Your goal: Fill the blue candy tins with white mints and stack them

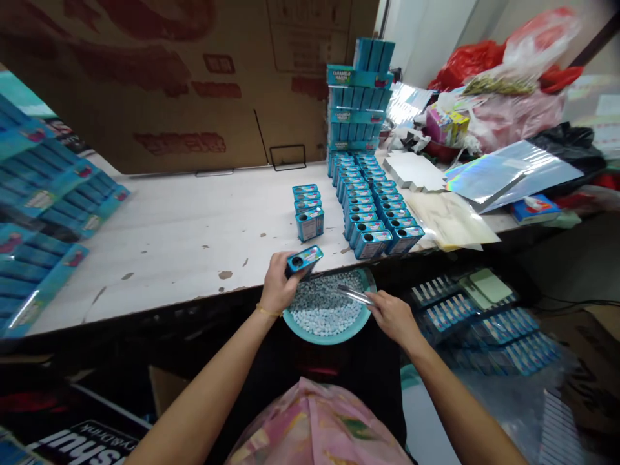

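Observation:
My left hand is closed around a small blue candy tin, which has a dark round opening in its top. It holds the tin above the far left rim of a turquoise bowl full of small pale pellets. My right hand, at the bowl's right side, grips a shiny metal scoop whose far end reaches over the pellets. On the table just ahead stands a short row of similar tins. Longer rows of tins stand to its right, many showing dark round openings.
A white worktable spans the front, backed by a large cardboard box. Display boxes of tins are stacked at the back and left. Right are flat sheets and plastic bags; packed trays lie below.

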The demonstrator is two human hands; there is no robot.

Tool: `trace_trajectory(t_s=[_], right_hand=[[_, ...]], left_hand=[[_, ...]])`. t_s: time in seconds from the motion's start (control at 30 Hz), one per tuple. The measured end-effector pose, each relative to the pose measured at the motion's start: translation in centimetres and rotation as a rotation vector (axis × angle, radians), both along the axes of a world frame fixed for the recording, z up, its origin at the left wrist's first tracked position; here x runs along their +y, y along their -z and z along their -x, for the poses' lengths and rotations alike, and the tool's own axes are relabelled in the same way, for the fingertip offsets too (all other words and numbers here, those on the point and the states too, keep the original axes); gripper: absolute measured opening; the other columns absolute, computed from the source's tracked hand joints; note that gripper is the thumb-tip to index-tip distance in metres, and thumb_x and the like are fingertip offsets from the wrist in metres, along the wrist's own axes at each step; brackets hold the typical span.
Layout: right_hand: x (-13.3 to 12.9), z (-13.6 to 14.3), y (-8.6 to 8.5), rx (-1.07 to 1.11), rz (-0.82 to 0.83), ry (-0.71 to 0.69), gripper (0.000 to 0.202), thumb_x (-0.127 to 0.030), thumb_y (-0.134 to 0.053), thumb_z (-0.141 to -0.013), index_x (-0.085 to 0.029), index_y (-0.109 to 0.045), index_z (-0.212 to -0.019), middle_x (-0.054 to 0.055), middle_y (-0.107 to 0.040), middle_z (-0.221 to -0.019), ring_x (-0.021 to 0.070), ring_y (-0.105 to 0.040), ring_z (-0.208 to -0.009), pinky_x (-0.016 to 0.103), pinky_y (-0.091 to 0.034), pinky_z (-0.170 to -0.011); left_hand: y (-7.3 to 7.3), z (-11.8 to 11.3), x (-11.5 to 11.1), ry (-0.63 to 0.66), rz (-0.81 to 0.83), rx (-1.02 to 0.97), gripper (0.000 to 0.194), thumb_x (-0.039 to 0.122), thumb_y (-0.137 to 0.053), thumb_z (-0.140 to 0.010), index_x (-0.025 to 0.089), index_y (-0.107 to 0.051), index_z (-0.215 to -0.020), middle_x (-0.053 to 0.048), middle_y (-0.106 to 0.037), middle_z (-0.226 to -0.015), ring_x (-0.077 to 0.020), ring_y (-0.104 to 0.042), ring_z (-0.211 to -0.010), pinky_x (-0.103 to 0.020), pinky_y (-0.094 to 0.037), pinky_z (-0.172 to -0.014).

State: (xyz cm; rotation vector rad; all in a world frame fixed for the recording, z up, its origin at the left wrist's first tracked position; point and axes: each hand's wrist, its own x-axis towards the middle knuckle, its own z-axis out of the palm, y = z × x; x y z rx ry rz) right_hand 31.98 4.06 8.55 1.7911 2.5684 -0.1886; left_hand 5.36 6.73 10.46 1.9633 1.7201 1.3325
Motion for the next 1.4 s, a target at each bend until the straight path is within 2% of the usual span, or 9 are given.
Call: trace_trajectory(t_s=[0.17,0.3,0.43,0.57,0.67,0.77,0.9,1.17,1.4], right_hand=[[-1.1,-0.1,0.3,0.093,-0.008,-0.024,0.033,-0.031,-0.036,-0.084,-0.027,-0.051,-0.114,0.003,-0.06,-0.092,0.0148,-0.058,-0.079,0.023,-0.041,-0.063],[-1.4,0.4,1.3,0.138,0.017,-0.076,0.033,-0.03,-0.036,-0.084,-0.026,-0.052,-0.113,0.003,-0.061,-0.094,0.0157,-0.058,-0.082,0.024,-0.043,-0.065],[-0.8,0.5,3.8,0.148,0.101,-0.116,0.034,-0.03,-0.035,-0.083,-0.024,-0.054,-0.111,0.004,-0.06,-0.104,0.0174,-0.058,-0.089,0.026,-0.045,-0.071],[0.9,0.8,7.8,0.108,0.16,-0.116,0.04,-0.04,-0.034,-0.081,-0.022,-0.055,-0.111,0.006,-0.058,-0.11,0.022,-0.058,-0.09,0.031,-0.046,-0.071],[2.1,1.3,10.3,0.133,0.197,-0.145,0.046,-0.046,-0.035,-0.078,-0.02,-0.057,-0.108,0.007,-0.06,-0.108,0.0234,-0.058,-0.091,0.033,-0.046,-0.073],[2.6,1.9,11.6,0.155,0.222,-0.163,0.048,-0.048,-0.037,-0.074,-0.018,-0.06,-0.104,0.008,-0.062,-0.104,0.0237,-0.058,-0.092,0.032,-0.046,-0.074],[2.7,2.7,11.8,0.166,0.227,-0.181,0.049,-0.05,-0.038,-0.073,-0.019,-0.06,-0.104,0.007,-0.063,-0.102,0.0248,-0.057,-0.092,0.033,-0.046,-0.075],[2.4,2.4,12.1,0.261,0.231,-0.184,0.046,-0.049,-0.04,-0.071,-0.021,-0.062,-0.1,0.007,-0.064,-0.099,0.0244,-0.058,-0.09,0.034,-0.046,-0.074],[2.8,2.4,12.2,0.282,0.271,-0.205,0.046,-0.048,-0.041,-0.07,-0.021,-0.061,-0.101,0.007,-0.064,-0.099,0.0239,-0.058,-0.09,0.033,-0.046,-0.075]], left_hand=[[1.6,-0.5,8.1,-0.108,0.124,-0.043,0.05,0.015,-0.058,-0.064,0.013,-0.041,-0.111,-0.011,-0.047,-0.104,-0.0205,-0.05,-0.094,-0.036,-0.044,-0.08],[1.8,0.6,8.2,-0.2,0.151,-0.018,0.055,0.019,-0.061,-0.063,0.011,-0.04,-0.112,-0.014,-0.044,-0.111,-0.0226,-0.05,-0.097,-0.039,-0.042,-0.083],[0.4,7.6,0.9,-0.287,-0.12,0.004,0.049,0.03,-0.058,-0.067,0.017,-0.041,-0.111,-0.01,-0.044,-0.115,-0.0193,-0.046,-0.104,-0.032,-0.043,-0.083],[0.1,19.5,-12.4,-0.939,-0.148,-0.019,0.041,0.032,-0.05,-0.071,0.014,-0.041,-0.106,-0.009,-0.051,-0.1,-0.0154,-0.052,-0.089,-0.029,-0.044,-0.078],[1.9,25.3,-23.4,-1.205,0.327,0.045,0.034,0.036,-0.048,-0.068,0.013,-0.049,-0.093,-0.006,-0.056,-0.084,-0.0182,-0.054,-0.082,-0.034,-0.043,-0.078],[5.1,26.3,-29.8,-0.971,0.908,0.114,0.052,0.037,-0.06,-0.055,0.013,-0.05,-0.1,-0.011,-0.056,-0.099,-0.0242,-0.053,-0.095,-0.036,-0.042,-0.082],[7.4,24.6,-30.9,-0.806,1.19,0.355,0.082,0.04,-0.069,-0.042,0.014,-0.043,-0.116,-0.019,-0.035,-0.127,-0.0341,-0.036,-0.117,-0.04,-0.034,-0.091],[4.9,25.1,-34.0,-0.693,1.322,0.341,0.076,0.028,-0.07,-0.04,0.017,-0.048,-0.111,-0.014,-0.05,-0.113,-0.0302,-0.051,-0.102,-0.035,-0.038,-0.087],[0.4,23.3,-35.1,-0.87,0.714,-0.334,0.048,0.041,-0.067,-0.048,0.018,-0.055,-0.089,-0.003,-0.062,-0.084,-0.0225,-0.058,-0.083,-0.035,-0.045,-0.075]])
